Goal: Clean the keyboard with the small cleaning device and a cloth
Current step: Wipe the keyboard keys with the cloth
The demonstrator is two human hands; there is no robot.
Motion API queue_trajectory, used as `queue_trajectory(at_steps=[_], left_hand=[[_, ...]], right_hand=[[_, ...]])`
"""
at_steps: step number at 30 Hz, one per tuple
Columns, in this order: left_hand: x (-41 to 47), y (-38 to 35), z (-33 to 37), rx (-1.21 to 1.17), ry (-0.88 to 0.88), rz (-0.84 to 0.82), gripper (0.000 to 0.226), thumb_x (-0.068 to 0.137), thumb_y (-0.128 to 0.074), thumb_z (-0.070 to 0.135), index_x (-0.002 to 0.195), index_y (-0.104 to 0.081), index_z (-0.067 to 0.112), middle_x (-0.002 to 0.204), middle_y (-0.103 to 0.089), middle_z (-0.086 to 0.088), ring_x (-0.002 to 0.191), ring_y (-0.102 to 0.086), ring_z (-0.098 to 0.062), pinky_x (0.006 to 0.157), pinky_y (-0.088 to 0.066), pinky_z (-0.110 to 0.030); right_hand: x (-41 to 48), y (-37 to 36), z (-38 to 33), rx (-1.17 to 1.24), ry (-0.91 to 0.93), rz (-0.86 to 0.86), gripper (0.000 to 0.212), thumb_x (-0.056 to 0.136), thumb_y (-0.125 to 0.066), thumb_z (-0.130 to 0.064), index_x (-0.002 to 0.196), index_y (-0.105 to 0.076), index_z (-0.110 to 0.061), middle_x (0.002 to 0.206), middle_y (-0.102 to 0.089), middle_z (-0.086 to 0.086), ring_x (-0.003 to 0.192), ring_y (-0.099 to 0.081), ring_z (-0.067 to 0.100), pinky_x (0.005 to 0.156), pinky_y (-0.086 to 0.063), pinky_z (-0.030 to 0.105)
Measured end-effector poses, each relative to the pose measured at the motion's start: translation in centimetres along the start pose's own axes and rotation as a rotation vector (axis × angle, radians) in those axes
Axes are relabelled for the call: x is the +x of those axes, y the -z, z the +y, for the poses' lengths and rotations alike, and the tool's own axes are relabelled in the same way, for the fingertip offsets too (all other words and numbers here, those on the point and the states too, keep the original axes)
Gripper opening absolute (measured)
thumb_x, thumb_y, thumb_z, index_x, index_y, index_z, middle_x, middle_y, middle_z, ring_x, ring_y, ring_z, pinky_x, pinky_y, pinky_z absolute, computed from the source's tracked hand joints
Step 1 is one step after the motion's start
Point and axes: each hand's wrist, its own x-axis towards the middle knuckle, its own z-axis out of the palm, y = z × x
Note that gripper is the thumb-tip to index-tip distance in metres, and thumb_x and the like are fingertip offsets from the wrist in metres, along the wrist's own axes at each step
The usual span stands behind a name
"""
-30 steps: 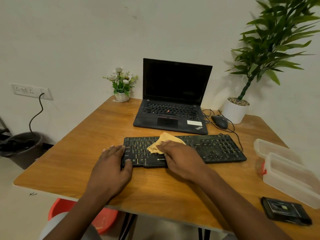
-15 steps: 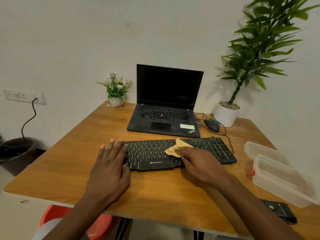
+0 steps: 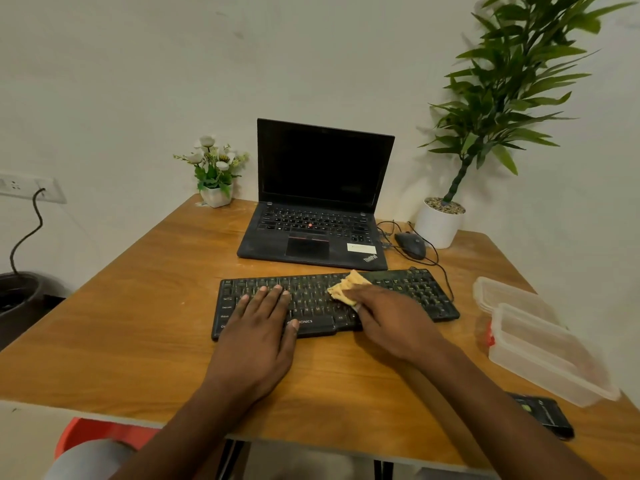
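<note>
A black keyboard [image 3: 412, 289] lies across the middle of the wooden table [image 3: 138, 323], in front of the laptop. My left hand [image 3: 258, 327] rests flat on its left half with fingers spread, holding nothing. My right hand [image 3: 391, 320] presses a crumpled yellow cloth [image 3: 346, 287] onto the keys right of the keyboard's middle. A small black device [image 3: 540, 415] lies at the table's near right edge, partly hidden by my right forearm.
An open black laptop [image 3: 322, 216] stands behind the keyboard, with a wired mouse [image 3: 410, 244] and a potted plant [image 3: 440, 223] to its right. A small flower pot [image 3: 216, 188] is back left. Clear plastic containers [image 3: 540, 341] sit at the right.
My right hand has wiped the cloth rightward along the keys. My left hand has slid from the keyboard's left end up onto its left keys.
</note>
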Motion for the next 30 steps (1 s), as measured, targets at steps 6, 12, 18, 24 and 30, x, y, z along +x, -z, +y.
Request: queue_trajectory(at_steps=[6,12,18,24,30], left_hand=[[0.0,-0.4,-0.1,0.014,-0.001,-0.007,0.071,0.107,-0.012,0.056,0.167,-0.026,0.022,0.175,-0.025,0.001,0.162,-0.016,-0.014,0.133,-0.008,-0.039],[-0.1,-0.3,-0.1,0.047,0.021,-0.013,0.075,0.104,-0.008,0.056,0.168,-0.024,0.020,0.175,-0.023,-0.001,0.163,-0.016,-0.016,0.132,-0.002,-0.036],[0.0,-0.3,-0.1,0.039,0.020,-0.022,0.075,0.104,-0.006,0.056,0.169,-0.019,0.021,0.176,-0.019,0.000,0.163,-0.010,-0.015,0.133,-0.001,-0.037],[-0.1,0.1,0.2,0.060,0.025,-0.034,0.075,0.104,-0.005,0.054,0.169,-0.016,0.019,0.177,-0.017,-0.001,0.164,-0.009,-0.016,0.131,0.002,-0.036],[-0.1,0.2,0.3,0.058,0.032,-0.043,0.075,0.104,-0.003,0.053,0.169,-0.014,0.019,0.177,-0.015,-0.001,0.164,-0.007,-0.016,0.131,0.005,-0.036]], right_hand=[[3.3,-1.7,-4.5,0.005,-0.032,0.014,0.050,0.112,-0.041,-0.032,0.162,-0.042,-0.024,0.169,-0.041,0.006,0.156,-0.038,0.024,0.127,-0.035,0.046],[3.4,-1.8,-5.0,-0.043,0.147,-0.030,0.050,0.112,-0.040,-0.036,0.161,-0.042,-0.028,0.166,-0.046,0.000,0.154,-0.040,0.021,0.124,-0.037,0.046],[3.4,-0.4,0.1,-0.147,-0.129,0.092,0.044,0.110,-0.039,-0.042,0.146,-0.056,-0.023,0.141,-0.068,0.003,0.124,-0.065,0.022,0.103,-0.055,0.043],[5.0,-0.7,-1.9,0.023,-0.156,0.059,0.039,0.110,-0.045,-0.041,0.135,-0.064,-0.017,0.123,-0.071,0.005,0.113,-0.067,0.021,0.093,-0.056,0.039],[4.3,1.4,1.4,-0.008,-0.152,0.026,0.045,0.109,-0.048,-0.026,0.154,-0.054,-0.024,0.121,-0.073,0.005,0.098,-0.065,0.018,0.080,-0.051,0.033]])
